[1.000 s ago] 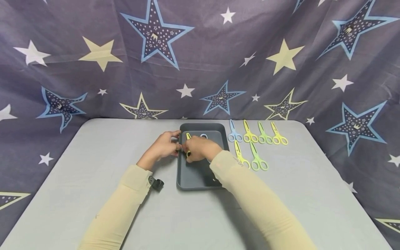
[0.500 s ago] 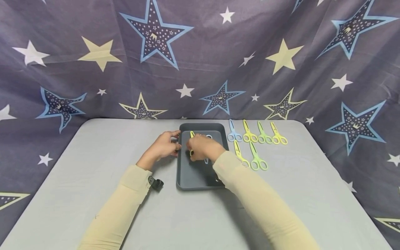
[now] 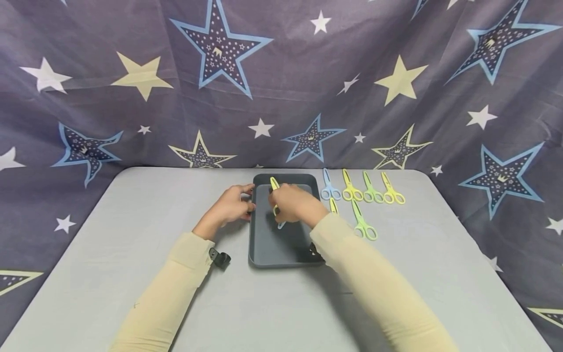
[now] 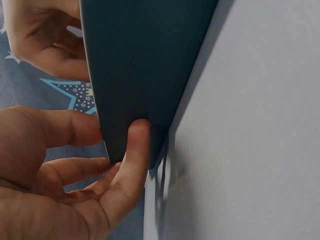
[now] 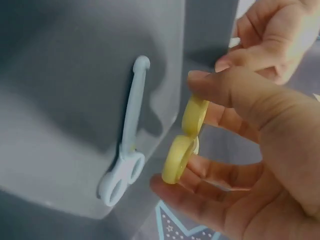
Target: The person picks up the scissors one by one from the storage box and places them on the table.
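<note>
My right hand pinches yellow scissors by the finger loops over the dark grey tray. In the right wrist view the yellow loops sit between thumb and fingers, apart from the tray floor; the blades are mostly hidden. Light blue scissors lie flat in the tray beneath, and only their tip shows past the right hand in the head view. At the tray's left side, my left hand rests on the rim and outer wall, its fingertips touching the wall.
Right of the tray lie several scissors in two rows: blue, yellow, green and another yellow behind, green and partly covered yellow ones in front. A star-patterned cloth hangs behind the table.
The right hand has moved rightward and slightly farther back with the yellow scissors, away from the tray's left wall. The left hand keeps its place at the tray.
</note>
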Tool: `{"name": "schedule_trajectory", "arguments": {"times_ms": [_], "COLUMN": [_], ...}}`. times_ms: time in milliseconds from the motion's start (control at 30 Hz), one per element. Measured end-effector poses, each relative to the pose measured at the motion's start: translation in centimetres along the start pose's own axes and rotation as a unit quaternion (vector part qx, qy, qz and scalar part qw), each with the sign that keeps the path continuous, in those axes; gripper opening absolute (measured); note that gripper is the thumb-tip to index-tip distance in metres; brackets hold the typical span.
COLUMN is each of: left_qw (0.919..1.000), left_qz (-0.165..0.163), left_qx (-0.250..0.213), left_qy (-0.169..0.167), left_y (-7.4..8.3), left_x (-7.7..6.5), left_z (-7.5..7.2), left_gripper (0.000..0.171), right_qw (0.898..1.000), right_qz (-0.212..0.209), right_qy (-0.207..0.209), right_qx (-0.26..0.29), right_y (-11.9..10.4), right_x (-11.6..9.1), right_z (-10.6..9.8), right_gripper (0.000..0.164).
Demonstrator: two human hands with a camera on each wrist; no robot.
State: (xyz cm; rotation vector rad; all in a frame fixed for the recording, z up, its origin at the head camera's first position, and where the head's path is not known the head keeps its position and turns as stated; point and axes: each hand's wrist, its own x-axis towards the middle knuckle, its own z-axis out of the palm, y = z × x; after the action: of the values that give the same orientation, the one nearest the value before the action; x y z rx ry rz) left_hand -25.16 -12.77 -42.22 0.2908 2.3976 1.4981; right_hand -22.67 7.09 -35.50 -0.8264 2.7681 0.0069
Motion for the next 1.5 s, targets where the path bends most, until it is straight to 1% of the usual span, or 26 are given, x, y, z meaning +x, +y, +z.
{"name": "schedule_trajectory", "arguments": {"times_ms": [200,333,533,767,833,933,1033,1167,1300,1400,1500], "left_qw": [1.0,1.0,0.9999,0.9999,0.9999,0.9998,0.9998,1.0,1.0,1.0,1.0], "left_qz": [-0.001,0.0,0.006,0.007,0.007,0.006,0.006,0.004,0.003,0.004,0.003], "left_qx": [0.0,0.0,0.01,0.012,0.014,0.018,0.016,-0.001,-0.007,-0.001,0.004], "left_qy": [0.005,0.004,0.001,0.002,0.002,0.002,0.003,0.004,0.003,0.002,0.002], "left_y": [0.2,0.2,0.3,0.4,0.3,0.2,0.1,0.0,0.1,0.1,0.1], "left_x": [-0.2,-0.2,-0.2,-0.1,-0.1,-0.1,-0.1,-0.1,-0.1,-0.1,-0.1], "left_z": [0.0,0.0,0.0,0.0,0.0,0.1,0.1,0.1,0.2,0.2,0.2], "left_gripper": [0.077,0.076,0.075,0.074,0.074,0.074,0.074,0.075,0.075,0.074,0.074], "right_qw": [0.999,0.998,0.994,0.988,0.986,0.984,0.982,0.982,0.981,0.98,0.981], "right_qz": [0.006,0.018,0.019,0.01,0.007,0.018,0.03,0.042,0.055,0.062,0.069], "right_qy": [0.045,0.062,0.102,0.152,0.162,0.172,0.18,0.183,0.185,0.187,0.182], "right_qx": [-0.013,-0.023,-0.04,-0.035,-0.041,-0.04,-0.039,-0.029,-0.019,-0.019,-0.023], "right_y": [0.6,1.1,2.3,4.0,4.7,5.7,6.9,8.7,10.5,11.6,12.4], "right_x": [-1.7,-2.8,-4.5,-7.2,-7.8,-8.7,-9.6,-10.7,-11.9,-12.6,-13.2], "right_z": [-0.8,-1.1,-0.8,-0.3,0.0,0.6,1.1,1.8,2.7,3.4,3.9], "right_gripper": [0.03,0.032,0.033,0.035,0.032,0.03,0.034,0.041,0.037,0.033,0.035]}}
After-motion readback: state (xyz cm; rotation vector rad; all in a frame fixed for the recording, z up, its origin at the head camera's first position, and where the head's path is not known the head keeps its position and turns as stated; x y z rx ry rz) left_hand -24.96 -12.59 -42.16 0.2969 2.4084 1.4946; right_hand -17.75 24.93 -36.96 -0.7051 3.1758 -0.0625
